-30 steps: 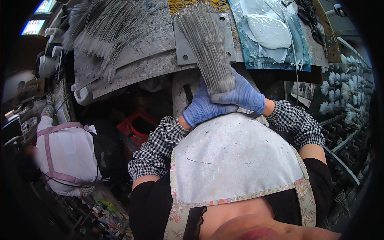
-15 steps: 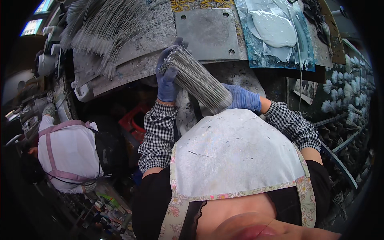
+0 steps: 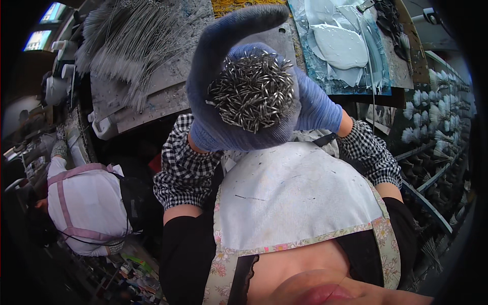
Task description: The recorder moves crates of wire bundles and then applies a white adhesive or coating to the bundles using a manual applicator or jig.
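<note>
We see the wire bundle (image 3: 252,92) end-on, long axis toward the camera, between both hands: left hand (image 3: 211,119) curled round it, right hand (image 3: 316,105) alongside, grip hidden; we cannot tell.

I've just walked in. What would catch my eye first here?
First, the bundle of shiny metal ends facing you at upper centre, with the blue-gloved left grip around its left and lower sides and the right grip at its right. Then the fanned pile of thin wires at upper left and the thick white paste at upper right.
</note>
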Demonstrator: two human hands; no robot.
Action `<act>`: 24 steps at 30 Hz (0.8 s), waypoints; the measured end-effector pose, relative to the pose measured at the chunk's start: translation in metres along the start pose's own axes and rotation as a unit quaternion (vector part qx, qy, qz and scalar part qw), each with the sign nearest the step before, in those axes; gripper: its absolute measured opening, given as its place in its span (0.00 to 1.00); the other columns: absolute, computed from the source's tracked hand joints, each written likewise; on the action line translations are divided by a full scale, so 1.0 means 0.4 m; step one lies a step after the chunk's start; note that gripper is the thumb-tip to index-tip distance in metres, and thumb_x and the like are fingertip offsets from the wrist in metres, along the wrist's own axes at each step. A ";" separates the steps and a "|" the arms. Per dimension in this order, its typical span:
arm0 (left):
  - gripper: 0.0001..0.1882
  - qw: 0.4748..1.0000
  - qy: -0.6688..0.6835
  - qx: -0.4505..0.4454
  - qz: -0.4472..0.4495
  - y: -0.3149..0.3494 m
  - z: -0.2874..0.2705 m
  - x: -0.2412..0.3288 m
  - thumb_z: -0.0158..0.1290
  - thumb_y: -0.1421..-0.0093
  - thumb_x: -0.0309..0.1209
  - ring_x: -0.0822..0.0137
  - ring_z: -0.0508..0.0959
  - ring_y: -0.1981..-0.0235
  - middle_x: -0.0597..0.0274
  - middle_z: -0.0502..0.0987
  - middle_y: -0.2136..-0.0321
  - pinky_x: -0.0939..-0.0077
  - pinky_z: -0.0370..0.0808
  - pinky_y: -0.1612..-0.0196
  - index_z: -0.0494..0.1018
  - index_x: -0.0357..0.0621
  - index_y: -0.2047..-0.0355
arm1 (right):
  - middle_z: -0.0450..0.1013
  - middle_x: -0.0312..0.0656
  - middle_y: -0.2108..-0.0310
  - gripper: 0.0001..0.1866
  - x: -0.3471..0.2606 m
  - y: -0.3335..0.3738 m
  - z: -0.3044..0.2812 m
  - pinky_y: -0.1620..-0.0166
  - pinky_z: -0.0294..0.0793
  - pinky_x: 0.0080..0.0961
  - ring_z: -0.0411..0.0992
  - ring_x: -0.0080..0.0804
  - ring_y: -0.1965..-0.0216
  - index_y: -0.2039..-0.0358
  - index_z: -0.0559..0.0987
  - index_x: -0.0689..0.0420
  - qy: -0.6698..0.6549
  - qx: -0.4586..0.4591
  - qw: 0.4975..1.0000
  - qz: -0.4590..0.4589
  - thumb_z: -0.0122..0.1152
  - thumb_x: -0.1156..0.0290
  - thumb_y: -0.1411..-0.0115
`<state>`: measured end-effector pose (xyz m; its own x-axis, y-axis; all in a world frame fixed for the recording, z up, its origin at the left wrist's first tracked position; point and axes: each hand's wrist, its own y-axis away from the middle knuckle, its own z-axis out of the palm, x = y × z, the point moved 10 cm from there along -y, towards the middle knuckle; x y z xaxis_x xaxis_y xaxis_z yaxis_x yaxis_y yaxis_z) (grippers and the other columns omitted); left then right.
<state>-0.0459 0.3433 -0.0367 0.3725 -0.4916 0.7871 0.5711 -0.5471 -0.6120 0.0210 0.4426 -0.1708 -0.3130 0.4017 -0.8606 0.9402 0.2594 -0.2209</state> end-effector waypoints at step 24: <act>0.19 0.979 -0.126 0.121 -0.104 -0.040 -0.089 -0.316 0.65 0.54 0.30 0.70 0.82 0.65 0.63 0.81 0.66 0.75 0.80 0.58 0.76 0.41 0.60 | 0.68 0.57 0.46 0.40 0.007 -0.228 -0.202 0.42 0.70 0.35 0.69 0.50 0.46 0.37 0.60 0.60 0.322 -0.033 0.943 -0.080 0.66 0.70 0.50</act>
<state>-0.1283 0.3900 -0.1293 0.3813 -0.1874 0.9053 0.7988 -0.4260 -0.4247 -0.0766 0.4911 -0.1158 -0.4873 0.7968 -0.3573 0.8700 0.4075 -0.2777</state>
